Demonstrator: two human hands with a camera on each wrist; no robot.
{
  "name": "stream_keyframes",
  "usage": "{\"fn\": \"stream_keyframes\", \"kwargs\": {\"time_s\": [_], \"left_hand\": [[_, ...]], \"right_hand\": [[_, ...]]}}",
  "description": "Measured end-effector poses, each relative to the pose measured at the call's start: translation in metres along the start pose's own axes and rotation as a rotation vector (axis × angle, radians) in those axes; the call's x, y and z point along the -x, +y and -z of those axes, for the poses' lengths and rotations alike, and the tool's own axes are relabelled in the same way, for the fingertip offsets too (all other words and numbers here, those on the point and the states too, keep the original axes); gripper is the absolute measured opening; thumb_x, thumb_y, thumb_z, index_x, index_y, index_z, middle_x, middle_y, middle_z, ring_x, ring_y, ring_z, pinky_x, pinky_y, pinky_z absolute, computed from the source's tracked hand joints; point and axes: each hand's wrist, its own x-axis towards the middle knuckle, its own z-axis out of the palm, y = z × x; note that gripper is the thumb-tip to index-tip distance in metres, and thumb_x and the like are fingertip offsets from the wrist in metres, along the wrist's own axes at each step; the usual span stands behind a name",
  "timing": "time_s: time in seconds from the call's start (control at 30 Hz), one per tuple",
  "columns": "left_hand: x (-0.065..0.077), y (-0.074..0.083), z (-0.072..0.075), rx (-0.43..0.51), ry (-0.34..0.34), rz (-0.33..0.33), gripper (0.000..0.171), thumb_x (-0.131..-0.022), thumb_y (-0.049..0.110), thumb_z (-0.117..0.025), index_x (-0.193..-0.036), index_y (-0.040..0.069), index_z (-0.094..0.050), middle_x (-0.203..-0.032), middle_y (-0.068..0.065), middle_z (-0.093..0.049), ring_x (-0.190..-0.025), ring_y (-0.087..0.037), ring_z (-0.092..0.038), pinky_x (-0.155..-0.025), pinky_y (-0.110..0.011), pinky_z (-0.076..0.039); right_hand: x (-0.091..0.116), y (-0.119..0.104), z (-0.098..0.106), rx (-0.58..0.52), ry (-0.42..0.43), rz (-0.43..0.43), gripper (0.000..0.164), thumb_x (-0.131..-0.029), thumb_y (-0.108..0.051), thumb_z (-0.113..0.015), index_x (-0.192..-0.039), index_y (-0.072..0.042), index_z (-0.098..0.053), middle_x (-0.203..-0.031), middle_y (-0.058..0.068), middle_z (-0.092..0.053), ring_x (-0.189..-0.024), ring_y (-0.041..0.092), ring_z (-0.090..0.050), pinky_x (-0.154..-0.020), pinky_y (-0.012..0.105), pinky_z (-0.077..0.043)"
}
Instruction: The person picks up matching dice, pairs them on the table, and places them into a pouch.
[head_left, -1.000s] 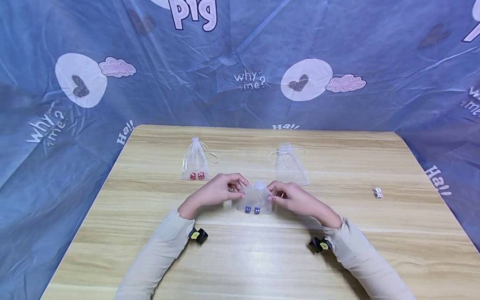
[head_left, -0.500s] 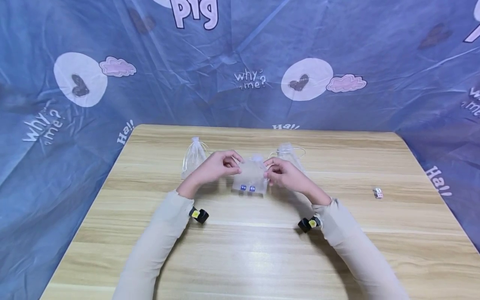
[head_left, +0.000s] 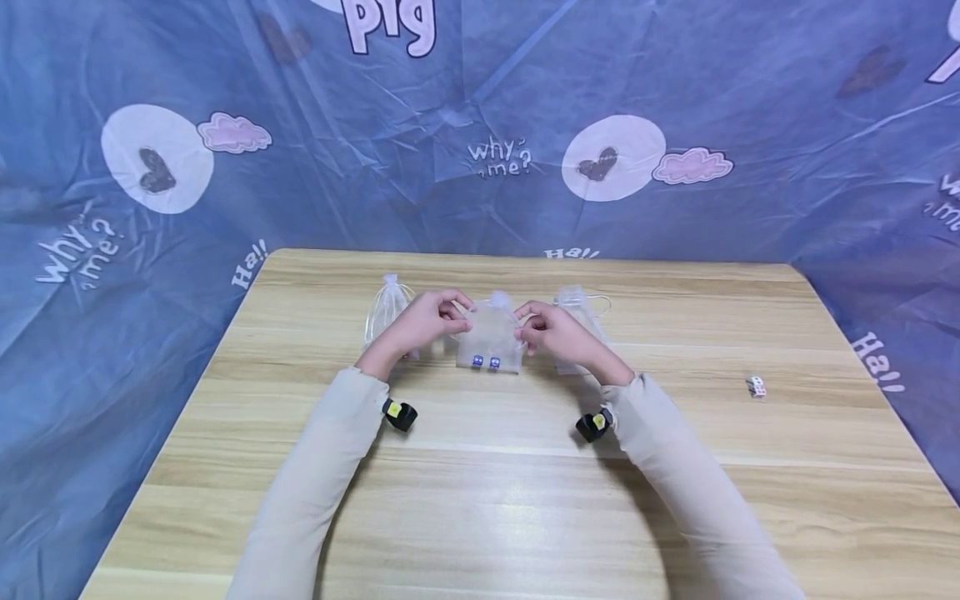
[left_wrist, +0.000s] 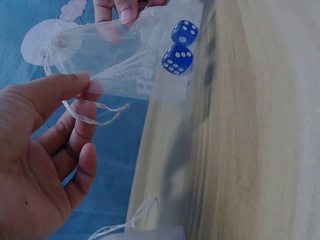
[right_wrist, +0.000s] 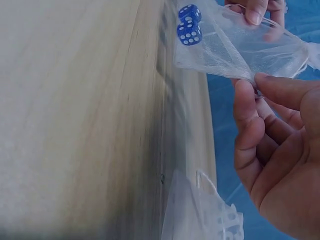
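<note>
Backdrop: blue cloth (head_left: 360, 200) with pale ovals, pink clouds and lettering, behind a wood-grain table (head_left: 487, 517).
Middle pouch: sheer white drawstring pouch (head_left: 491, 329) over the far part of the table, between two similar pouches, its gathered neck pointing away from the person; I cannot tell whether its bottom edge touches the wood.
Blue dice: two translucent blue dice (left_wrist: 177, 60) with white pips, side by side inside it at the bottom.
Left hand (head_left: 423, 321): thumb and forefinger pinch one side of the middle pouch below the neck; a loop of drawcord (left_wrist: 95, 120) hangs beside the fingers.
Right hand (head_left: 558, 333): thumb and forefinger pinch the opposite side, so the sheer fabric spans the two grips.
Outer pouches: the left pouch (head_left: 386, 310) and the right pouch (head_left: 577, 310) lie partly behind the hands; their contents are hard to make out.
White dice (head_left: 756, 387): a small group, loose, well off to the right.
Step in hand: judging by the layout, setting the filled pouch into a row with its neighbours.
Next move: probably calls for lowering it flat, dice end nearest the person, then releasing both pinches together without snagging the cord.
</note>
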Motion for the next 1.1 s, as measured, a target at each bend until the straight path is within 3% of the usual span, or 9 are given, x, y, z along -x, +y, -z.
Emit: {"fn": "stream_keyframes", "kwargs": {"time_s": [0.23, 0.43, 0.63, 1.1], "left_hand": [[-0.004, -0.009, 0.002, -0.032, 0.014, 0.027, 0.024, -0.085, 0.009, -0.071, -0.108, 0.008, -0.066, -0.086, -0.010, -0.071, -0.076, -0.017, -0.064, -0.072, -0.026, -0.050], [-0.004, -0.012, 0.004, -0.049, 0.040, 0.035, 0.022, -0.086, 0.010, -0.070, -0.107, 0.008, -0.066, -0.087, -0.010, -0.072, -0.077, -0.017, -0.066, -0.073, -0.026, -0.050], [-0.005, -0.013, 0.004, -0.067, 0.054, 0.061, 0.025, -0.087, 0.010, -0.070, -0.111, 0.007, -0.065, -0.095, -0.014, -0.072, -0.086, -0.021, -0.067, -0.080, -0.031, -0.053], [-0.008, -0.019, 0.004, -0.138, 0.069, 0.070, 0.042, -0.084, 0.009, -0.071, -0.124, 0.011, -0.059, -0.107, -0.010, -0.068, -0.094, -0.024, -0.065, -0.088, -0.036, -0.052]], "right_hand": [[-0.007, 0.003, 0.002, 0.009, -0.033, -0.048, 0.025, -0.093, -0.001, -0.054, -0.117, 0.004, -0.055, -0.086, 0.020, -0.067, -0.065, 0.020, -0.063, -0.065, 0.030, -0.055], [-0.008, 0.006, 0.000, 0.042, -0.010, -0.049, 0.022, -0.092, -0.001, -0.055, -0.113, 0.004, -0.057, -0.088, 0.022, -0.066, -0.072, 0.027, -0.065, -0.066, 0.033, -0.057], [-0.012, 0.008, -0.001, 0.066, 0.010, -0.042, 0.022, -0.091, -0.001, -0.057, -0.112, 0.005, -0.057, -0.089, 0.021, -0.065, -0.070, 0.024, -0.064, -0.066, 0.032, -0.057], [-0.015, 0.010, -0.003, 0.105, 0.014, -0.079, 0.039, -0.089, 0.001, -0.060, -0.126, 0.002, -0.049, -0.097, 0.018, -0.062, -0.071, 0.019, -0.062, -0.065, 0.028, -0.055]]}}
